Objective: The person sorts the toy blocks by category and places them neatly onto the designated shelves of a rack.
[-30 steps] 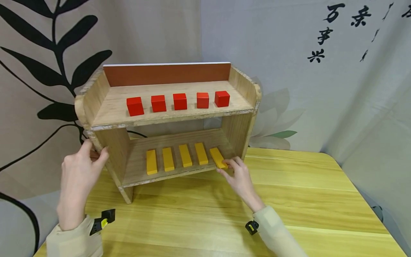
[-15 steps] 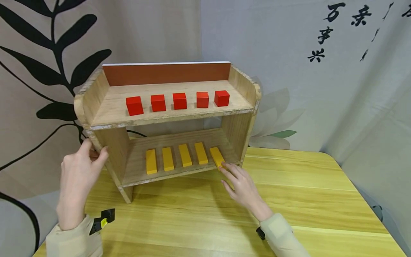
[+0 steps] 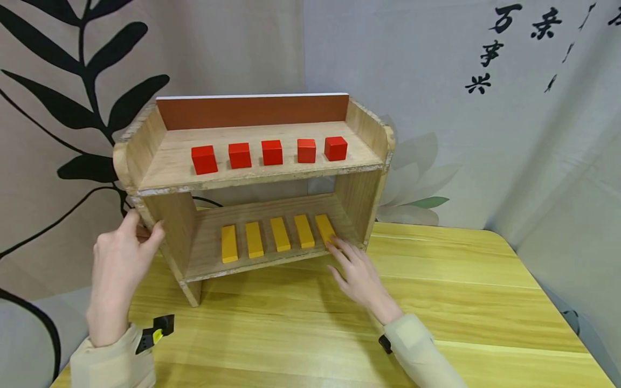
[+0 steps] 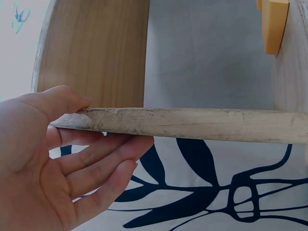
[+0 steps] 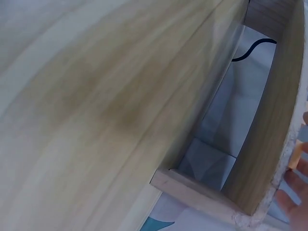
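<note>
A two-tier wooden shelf [image 3: 172,229] stands at an angle on the table. My left hand [image 3: 118,264] holds the front edge of its left side panel. In the left wrist view, the thumb lies on one face of that panel [image 4: 202,125], the fingers on the other. Several yellow rectangular blocks [image 3: 280,234] lie in a row on the lower board. Extended fingertips of my right hand [image 3: 358,275] touch the near end of the rightmost yellow block [image 3: 324,226], partly covering it. In the right wrist view, only that hand's fingers [image 5: 298,180] show, at the right edge.
Several red cubes [image 3: 272,153] sit in a spaced row on the upper board, before a brown back panel [image 3: 257,112]. The yellow wood-grain table [image 3: 461,285] extends to the right and front. Patterned cloth [image 3: 233,48] hangs behind.
My right hand has loosened its pinch and straightened its fingers. The rightmost yellow block has shifted left and back, nearer its neighbour. My left hand keeps its place.
</note>
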A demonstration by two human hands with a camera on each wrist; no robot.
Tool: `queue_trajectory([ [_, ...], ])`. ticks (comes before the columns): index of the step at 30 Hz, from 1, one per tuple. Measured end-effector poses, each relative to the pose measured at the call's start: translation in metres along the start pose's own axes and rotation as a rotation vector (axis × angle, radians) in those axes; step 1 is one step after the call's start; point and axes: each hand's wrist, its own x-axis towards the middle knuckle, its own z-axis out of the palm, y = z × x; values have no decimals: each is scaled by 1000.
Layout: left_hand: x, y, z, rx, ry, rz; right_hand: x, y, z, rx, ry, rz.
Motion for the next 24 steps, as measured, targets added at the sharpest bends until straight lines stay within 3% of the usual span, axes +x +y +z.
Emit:
queue_trajectory([
  [12, 0, 1, 0, 2, 1, -3, 6, -1, 1, -47, -81, 57],
  [24, 0, 0, 1, 4, 12, -6, 6, 0, 1, -45, -72, 50],
])
